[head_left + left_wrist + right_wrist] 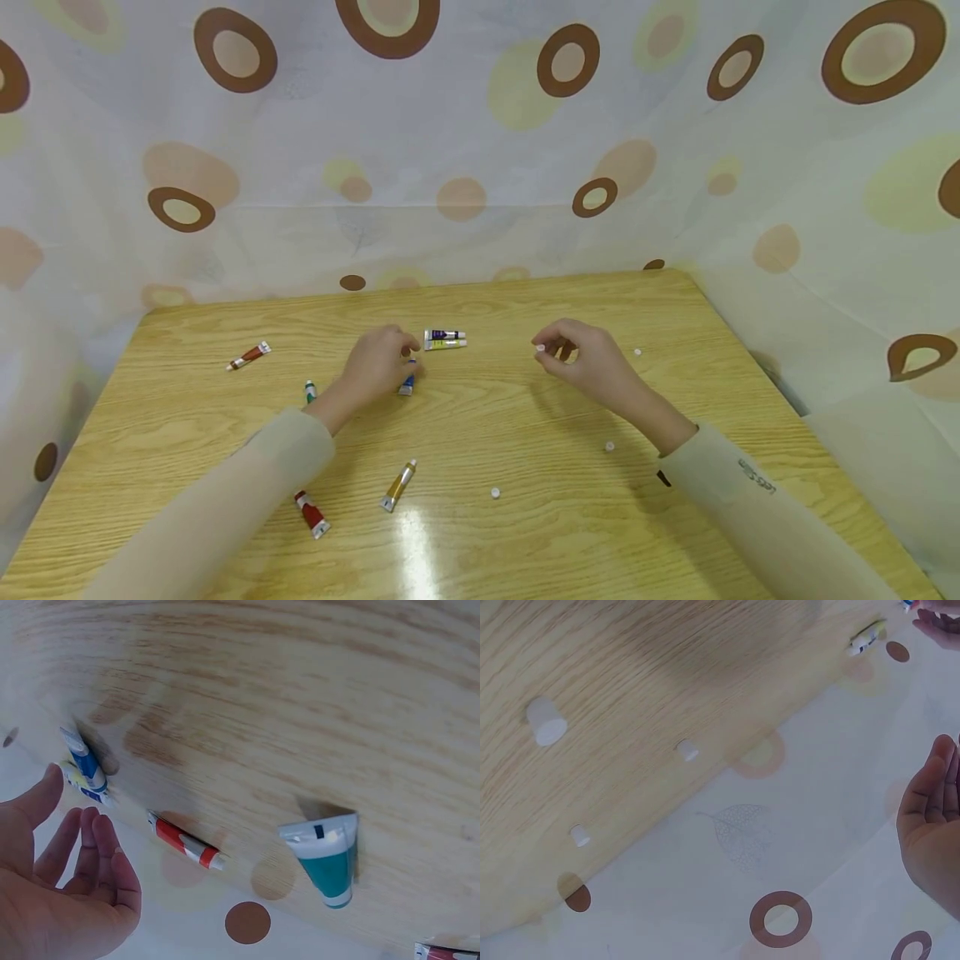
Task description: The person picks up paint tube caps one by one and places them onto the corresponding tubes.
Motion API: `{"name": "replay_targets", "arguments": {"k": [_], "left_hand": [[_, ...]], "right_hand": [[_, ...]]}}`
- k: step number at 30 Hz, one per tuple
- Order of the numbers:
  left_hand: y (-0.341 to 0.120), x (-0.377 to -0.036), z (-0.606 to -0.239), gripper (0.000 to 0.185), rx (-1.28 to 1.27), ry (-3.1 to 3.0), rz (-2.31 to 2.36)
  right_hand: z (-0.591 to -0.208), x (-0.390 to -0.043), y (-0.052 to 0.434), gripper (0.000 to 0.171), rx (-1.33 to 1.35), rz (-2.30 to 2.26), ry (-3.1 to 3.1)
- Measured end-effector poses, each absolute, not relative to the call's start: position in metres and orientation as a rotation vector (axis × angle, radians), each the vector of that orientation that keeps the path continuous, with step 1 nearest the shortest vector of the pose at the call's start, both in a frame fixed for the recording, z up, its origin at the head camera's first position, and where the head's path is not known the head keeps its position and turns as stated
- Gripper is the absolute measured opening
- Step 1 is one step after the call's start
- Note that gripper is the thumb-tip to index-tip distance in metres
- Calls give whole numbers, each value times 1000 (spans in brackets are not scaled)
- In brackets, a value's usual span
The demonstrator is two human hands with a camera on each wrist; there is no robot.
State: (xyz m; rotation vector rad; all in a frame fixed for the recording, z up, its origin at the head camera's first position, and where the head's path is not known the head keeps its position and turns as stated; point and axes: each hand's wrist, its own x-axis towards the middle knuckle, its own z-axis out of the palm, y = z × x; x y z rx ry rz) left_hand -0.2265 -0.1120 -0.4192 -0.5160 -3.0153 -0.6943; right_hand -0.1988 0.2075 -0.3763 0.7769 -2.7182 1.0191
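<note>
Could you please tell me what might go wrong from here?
The small white cap pinched in the right hand is tiny and could slip. The right sleeve might brush the loose cap near it. The left hand, close to the blue tube, could nudge it.

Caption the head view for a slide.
Right hand pinching a white cap, left hand near a blue tube, over a wood-grain table.

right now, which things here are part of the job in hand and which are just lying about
Part of the job, seemingly:
white cap in the right hand
blue tube by the left hand

Lying about:
three loose caps
purple tube; yellow tube; green tube; gold tube
far red tube; near red tube
</note>
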Motion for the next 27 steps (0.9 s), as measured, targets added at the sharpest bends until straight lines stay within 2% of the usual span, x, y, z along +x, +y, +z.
{"name": "replay_targets", "arguments": {"k": [10, 20, 27], "left_hand": [[-119, -219, -427, 38, -478, -3075, -707], [-122, -217, -432, 15, -477, -3104, -760], [-124, -215, -432, 10, -497, -3092, -785]], "right_hand": [[-376, -194, 208, 11, 787, 990, -2708], [-375, -190, 207, 12, 796, 981, -2716], [-376, -189, 207, 14, 804, 969, -2711]]}}
